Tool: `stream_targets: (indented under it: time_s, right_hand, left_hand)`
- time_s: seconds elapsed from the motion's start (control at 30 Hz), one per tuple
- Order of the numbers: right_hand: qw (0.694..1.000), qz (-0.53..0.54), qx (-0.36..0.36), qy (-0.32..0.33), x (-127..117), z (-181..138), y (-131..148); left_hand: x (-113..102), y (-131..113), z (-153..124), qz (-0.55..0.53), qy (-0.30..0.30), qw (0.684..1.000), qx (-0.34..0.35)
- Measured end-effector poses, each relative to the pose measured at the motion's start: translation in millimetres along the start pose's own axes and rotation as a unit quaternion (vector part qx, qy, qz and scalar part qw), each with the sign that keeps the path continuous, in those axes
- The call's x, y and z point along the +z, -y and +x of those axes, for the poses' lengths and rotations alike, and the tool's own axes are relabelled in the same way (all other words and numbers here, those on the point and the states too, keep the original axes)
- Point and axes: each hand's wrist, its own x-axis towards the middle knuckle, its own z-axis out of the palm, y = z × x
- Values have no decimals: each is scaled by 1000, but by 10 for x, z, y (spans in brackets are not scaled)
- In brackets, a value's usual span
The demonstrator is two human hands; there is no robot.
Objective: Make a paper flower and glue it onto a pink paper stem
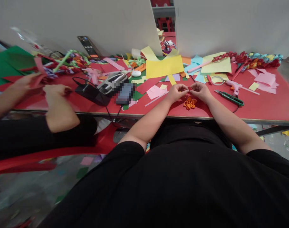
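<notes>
My left hand [179,91] and my right hand [199,91] meet fingertip to fingertip above the red table, near its front edge. Between them they pinch a small piece of red paper [189,89], mostly covered by the fingers. Just below, an orange paper flower [189,103] with several folded petals lies on the table. To the right of my right hand rest a green and black utility knife [229,97] and a pink glue gun [234,87] with a glue stick in its back.
A co-worker's hands [55,90] handle paper at the left. A black power adapter [92,93], a dark phone [125,93], yellow paper [164,67], a tape roll [217,80] and pink sheets [265,79] cover the red table [256,112]. White partitions [230,25] stand behind.
</notes>
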Motion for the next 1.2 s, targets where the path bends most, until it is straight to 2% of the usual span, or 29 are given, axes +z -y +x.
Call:
stream_targets:
  time_s: [0.27,0.43,0.57,0.7,0.93,1.1,1.2]
  right_hand:
    - [1000,8,19,20,-5,-38,95]
    - [1000,1,20,13,-4,-33,119]
    - [1000,4,26,2,-9,-18,102]
    - [1000,19,8,10,-21,-27,95]
    - [1000,2,4,-3,-7,-31,90]
    - [998,-59,-12,-7,-16,-41,74]
    - [998,-57,-8,-2,-20,-44,59]
  left_hand:
    - [-12,-79,-24,-28,10,999,35]
    - [4,-136,-24,-3,-14,1000,8]
    - [-17,-176,-23,57,-22,997,44]
    - [-65,-226,-48,95,5,993,65]
    - [-69,-240,-74,100,13,994,30]
    - [-47,-229,-59,112,2,993,46]
    - [-44,-209,-62,103,2,994,25]
